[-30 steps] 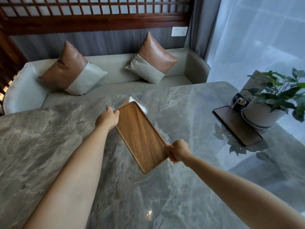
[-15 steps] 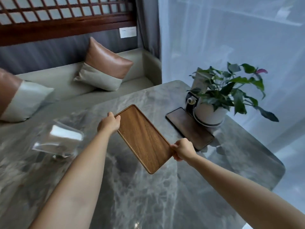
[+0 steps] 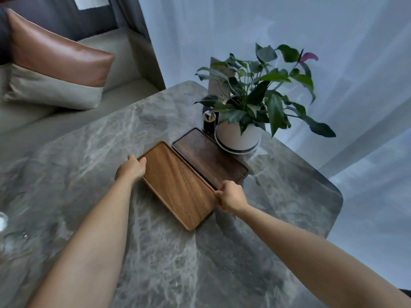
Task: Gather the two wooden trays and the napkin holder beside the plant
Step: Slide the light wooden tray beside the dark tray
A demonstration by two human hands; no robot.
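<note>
A light wooden tray is held at both ends, its long edge right against a darker wooden tray. My left hand grips its far-left end. Its near-right end is in my right hand. The dark tray lies flat on the grey marble table, touching the base of a potted plant in a white pot. Whether the light tray touches the table I cannot tell. At the far left edge, a clear blurred object may be the napkin holder.
A small black object with a round glass top stands behind the dark tray, next to the pot. A beige card stands behind the plant. The table's rounded right edge is close to the trays. A sofa with a cushion lies beyond.
Both hands have carried the light tray rightward across the table until it sits beside the dark tray. The clear holder has slipped almost out of view at the left.
</note>
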